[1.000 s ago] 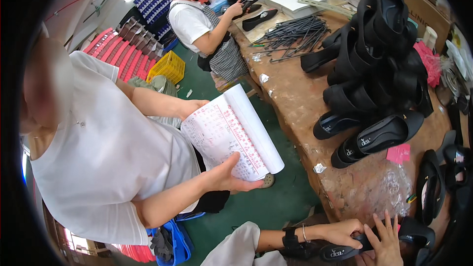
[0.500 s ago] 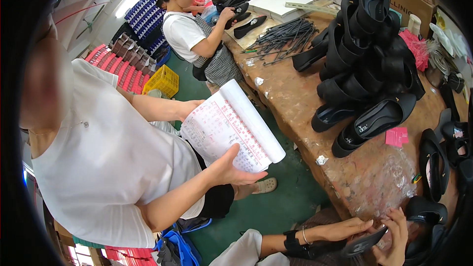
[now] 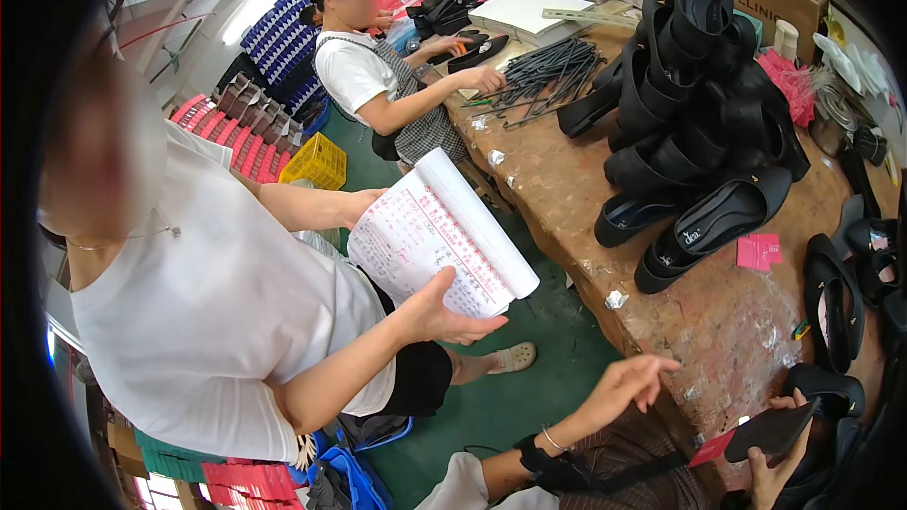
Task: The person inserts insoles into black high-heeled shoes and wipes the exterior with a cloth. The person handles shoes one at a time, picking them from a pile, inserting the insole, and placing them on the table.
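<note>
A worn brown surface (image 3: 680, 321) runs from the far middle to the near right of a busy workroom with a green floor (image 3: 487, 416). A tall pile of black shoes (image 3: 704, 99) stands on it at the right. Farther off lie a heap of thin dark rods (image 3: 557, 71), a ruler (image 3: 581, 16) and a flat white box (image 3: 529, 14); a cardboard box (image 3: 789, 14) is at the far right. At the left, a person in a white shirt (image 3: 236, 293) holds a notebook (image 3: 439, 236). Beyond, a co-worker (image 3: 364, 85) stands at the surface, one arm stretched toward the rods. A yellow crate (image 3: 315, 162) sits on the floor behind.

The notebook page carries red print and rows of handwriting. Small pale lettering marks the inside of a shoe at the near side of the pile, the cardboard box has large dark letters, and a pink card (image 3: 759, 251) beside the pile bears fine print.

At the near right, by the edge of the surface, is a flat dark piece (image 3: 770, 434), thin and smooth, brownish black, with a red patch (image 3: 710, 449) at its left end. The wearer's right hand (image 3: 782, 458) grasps it between thumb and fingers. The left hand (image 3: 624, 385), a bracelet (image 3: 551, 439) at its wrist, is raised with loosely bent fingers and holds nothing. A black shoe (image 3: 833, 307) lies farther along the right.
</note>
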